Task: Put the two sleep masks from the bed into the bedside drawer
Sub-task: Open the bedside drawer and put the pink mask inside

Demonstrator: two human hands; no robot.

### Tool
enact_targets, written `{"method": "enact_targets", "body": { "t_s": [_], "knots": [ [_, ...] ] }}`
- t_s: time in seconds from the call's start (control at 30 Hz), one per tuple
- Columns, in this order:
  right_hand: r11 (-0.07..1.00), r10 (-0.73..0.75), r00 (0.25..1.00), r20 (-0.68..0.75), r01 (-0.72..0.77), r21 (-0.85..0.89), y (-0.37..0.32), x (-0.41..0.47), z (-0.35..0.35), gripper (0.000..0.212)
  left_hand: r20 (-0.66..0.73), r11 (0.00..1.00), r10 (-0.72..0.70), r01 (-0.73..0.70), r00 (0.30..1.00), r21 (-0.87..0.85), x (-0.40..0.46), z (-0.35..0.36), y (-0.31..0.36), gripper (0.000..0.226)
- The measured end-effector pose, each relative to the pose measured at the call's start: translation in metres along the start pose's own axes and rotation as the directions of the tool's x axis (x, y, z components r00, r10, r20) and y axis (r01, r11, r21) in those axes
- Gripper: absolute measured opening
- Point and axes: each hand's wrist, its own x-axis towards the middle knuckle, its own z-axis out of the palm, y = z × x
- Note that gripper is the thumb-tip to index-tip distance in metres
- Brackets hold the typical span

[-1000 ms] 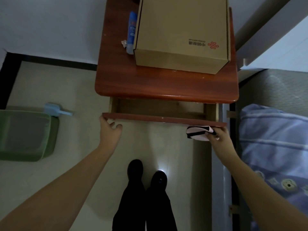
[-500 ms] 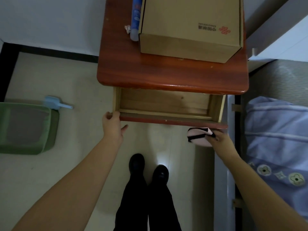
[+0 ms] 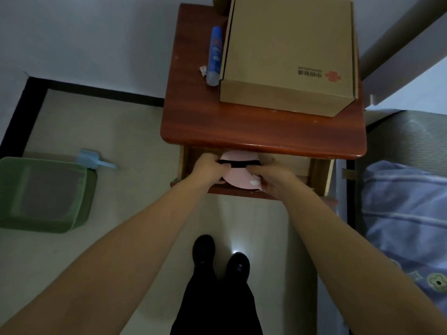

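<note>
Both hands [image 3: 238,174] now meet over the open drawer [image 3: 316,174], where half a second ago they were apart; left hand [image 3: 210,169] and right hand [image 3: 271,178] grip the pink sleep mask [image 3: 239,180] between them, ready to drop in.

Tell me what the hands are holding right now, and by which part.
Both hands hold a pink sleep mask over the open drawer: left hand at its left end, right hand at its right end.

Pink sleep mask [image 3: 238,181] with black strap, flat over the open wooden bedside drawer [image 3: 316,172], near its front edge.
</note>
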Motion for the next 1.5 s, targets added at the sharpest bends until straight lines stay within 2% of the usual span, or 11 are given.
{"method": "enact_targets", "body": {
  "t_s": [0.1, 0.2, 0.33, 0.5, 0.6, 0.8, 0.9, 1.1, 1.27, 1.4, 1.5],
  "knots": [
    [0.997, -0.02, 1.0, -0.024, 0.018, -0.079, -0.002, 0.028, 0.014, 0.029, -0.08, 0.953, 0.046, -0.02, 0.996, 0.301, 0.026, -0.005, -0.011, 0.027],
    [0.961, -0.126, 0.991, -0.034, 0.113, -0.254, 0.002, 0.049, 0.033, 0.018, -0.18, 0.902, 0.0, 0.077, 0.984, 0.425, 0.048, -0.011, -0.025, 0.025],
    [0.749, -0.326, 0.944, -0.051, 0.225, -0.623, 0.014, 0.062, 0.055, 0.029, -0.269, 0.838, -0.003, 0.149, 0.963, 0.524, 0.058, -0.013, -0.028, 0.03],
    [0.559, -0.462, 0.884, -0.063, 0.236, -0.795, 0.013, 0.077, 0.063, 0.024, -0.288, 0.713, 0.117, 0.121, 0.951, 0.69, 0.06, -0.009, -0.031, 0.035],
    [0.488, -0.481, 0.877, -0.018, 0.251, -0.836, 0.013, 0.082, 0.069, 0.02, -0.214, 0.584, 0.18, 0.071, 0.96, 0.809, 0.054, -0.007, -0.037, 0.056],
    [0.473, -0.369, 0.929, 0.017, 0.204, -0.857, 0.019, 0.08, 0.064, 0.028, -0.177, 0.564, 0.076, 0.104, 0.981, 0.82, 0.043, -0.009, -0.036, 0.07],
    [0.399, -0.372, 0.927, 0.041, 0.199, -0.895, 0.016, 0.069, 0.053, 0.029, -0.141, 0.578, 0.157, 0.024, 0.978, 0.816, 0.033, -0.012, -0.035, 0.061],
    [0.446, -0.359, 0.932, -0.043, 0.131, -0.885, 0.025, -0.007, 0.012, 0.039, -0.003, 0.544, 0.278, -0.155, 0.961, 0.825, -0.033, -0.025, -0.041, 0.037],
    [0.319, -0.577, 0.817, 0.015, 0.242, -0.916, 0.02, -0.115, -0.025, 0.041, 0.108, 0.521, 0.417, -0.335, 0.902, 0.785, -0.116, -0.012, 0.002, 0.03],
    [0.231, -0.747, 0.664, -0.018, 0.235, -0.944, 0.022, -0.18, -0.055, 0.047, 0.218, 0.349, 0.578, -0.48, 0.786, 0.805, -0.168, 0.02, 0.044, 0.034],
    [0.277, -0.726, 0.68, -0.106, 0.148, -0.949, 0.026, -0.209, -0.079, 0.051, 0.309, 0.266, 0.56, -0.52, 0.769, 0.812, -0.187, 0.05, 0.071, 0.042]
  ]
}}
